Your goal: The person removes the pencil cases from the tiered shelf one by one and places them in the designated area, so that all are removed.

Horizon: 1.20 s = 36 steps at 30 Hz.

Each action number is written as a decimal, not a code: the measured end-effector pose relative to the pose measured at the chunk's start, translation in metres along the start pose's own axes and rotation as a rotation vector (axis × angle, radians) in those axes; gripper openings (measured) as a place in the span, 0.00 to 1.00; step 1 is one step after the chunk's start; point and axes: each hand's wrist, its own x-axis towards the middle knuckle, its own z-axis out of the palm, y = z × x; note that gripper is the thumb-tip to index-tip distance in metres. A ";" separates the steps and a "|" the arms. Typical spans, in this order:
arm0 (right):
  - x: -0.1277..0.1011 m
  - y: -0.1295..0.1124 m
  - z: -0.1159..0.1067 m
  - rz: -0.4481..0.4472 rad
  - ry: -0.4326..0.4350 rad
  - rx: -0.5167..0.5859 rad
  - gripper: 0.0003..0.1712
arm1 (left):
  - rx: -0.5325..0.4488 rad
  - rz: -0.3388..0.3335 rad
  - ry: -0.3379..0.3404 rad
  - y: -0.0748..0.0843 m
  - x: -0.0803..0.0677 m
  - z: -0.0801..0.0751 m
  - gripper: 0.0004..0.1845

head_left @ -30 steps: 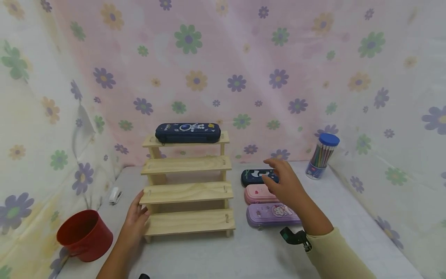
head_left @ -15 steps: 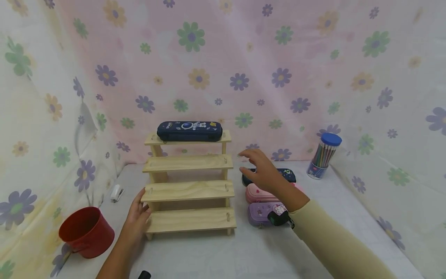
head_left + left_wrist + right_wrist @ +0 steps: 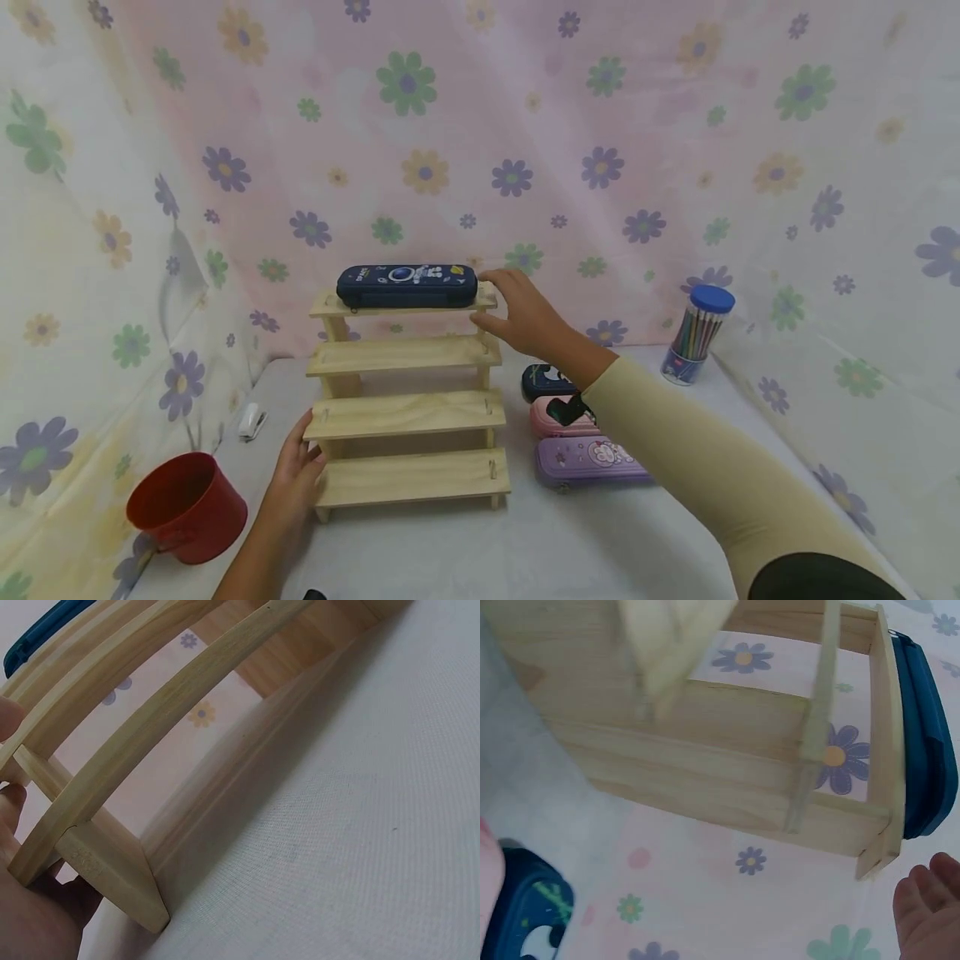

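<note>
A four-step wooden display rack [image 3: 405,414] stands on the white-covered table. On its top step lies a navy pencil case [image 3: 407,287] printed with an astronaut; the case [image 3: 928,742] also shows in the right wrist view. My left hand [image 3: 292,475] holds the rack's left side near the lower steps, its fingers around the wood [image 3: 112,769] in the left wrist view. By the right end of the top step is my right hand [image 3: 522,315], fingers extended and thumb apart. In the right wrist view, a gap shows between the fingers [image 3: 930,900] and the case.
Right of the rack lie a dark panda pencil case [image 3: 546,381], a pink one [image 3: 551,410] and a purple one [image 3: 588,460], partly behind my right arm. A blue-lidded tub of pencils [image 3: 693,335] stands back right. At left are a red pot [image 3: 191,512] and a white stapler-like item [image 3: 252,422].
My right hand has moved left and up from above the row of pencil cases to the right end of the top step. My left hand stays at the rack's side.
</note>
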 end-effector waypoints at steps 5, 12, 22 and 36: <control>0.024 -0.013 0.001 0.073 -0.019 0.040 0.49 | 0.033 -0.019 0.010 0.000 0.000 0.000 0.40; 0.051 -0.018 0.009 0.143 -0.026 0.161 0.56 | 0.056 -0.034 0.002 -0.001 0.000 -0.003 0.39; 0.061 -0.019 0.024 0.198 -0.046 0.272 0.62 | 0.058 -0.054 0.019 -0.001 0.001 -0.002 0.40; 0.046 -0.013 0.027 0.247 -0.006 0.272 0.52 | 0.052 -0.018 0.008 -0.001 0.001 -0.001 0.39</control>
